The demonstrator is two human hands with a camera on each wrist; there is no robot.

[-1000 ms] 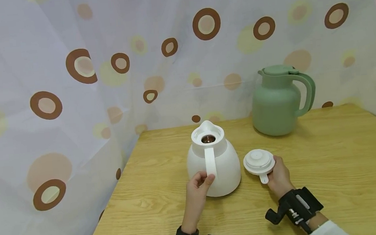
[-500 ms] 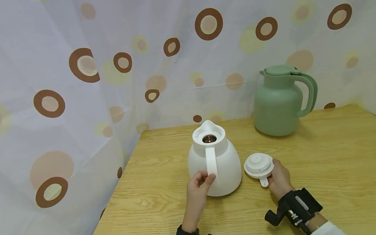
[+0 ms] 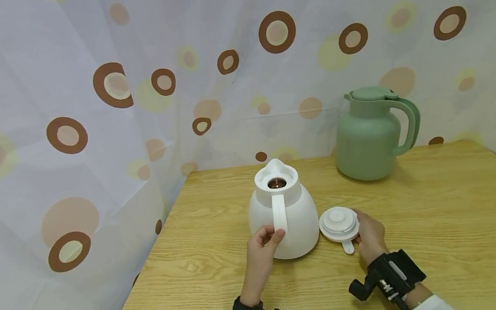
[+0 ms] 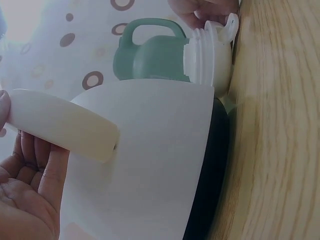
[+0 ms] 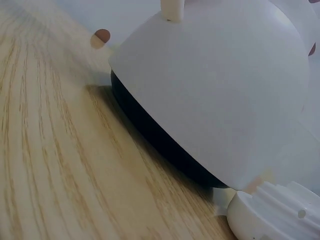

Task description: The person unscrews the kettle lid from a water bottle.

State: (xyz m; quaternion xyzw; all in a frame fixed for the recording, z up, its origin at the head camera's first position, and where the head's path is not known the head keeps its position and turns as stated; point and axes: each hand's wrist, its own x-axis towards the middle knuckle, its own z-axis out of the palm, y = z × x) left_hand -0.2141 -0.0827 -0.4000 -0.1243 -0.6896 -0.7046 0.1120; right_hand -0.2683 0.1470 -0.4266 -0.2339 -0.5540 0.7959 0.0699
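Note:
A white thermal jug (image 3: 300,229) stands upright on the table, its mouth uncovered and its dark inner neck showing. My left hand (image 3: 259,260) pinches the lower part of its handle (image 3: 279,211) between thumb and fingers. To the right of the jug, my right hand (image 3: 371,237) holds the white lid (image 3: 339,224) by its right edge. Stepped rings face up on the lid, and its small tab points toward me. In the left wrist view the lid (image 4: 205,60) is right at the tabletop; whether it touches is unclear. The right wrist view shows the lid beside the jug's dark base.
A green thermal jug (image 3: 364,140) with its lid on stands at the back right, handle to the right. The wooden table (image 3: 450,236) reaches back to a white patterned curtain (image 3: 219,29), which also hangs along the left side.
My right hand has lowered the lid and brought it slightly toward me and closer to the white jug. The left hand keeps its hold on the handle.

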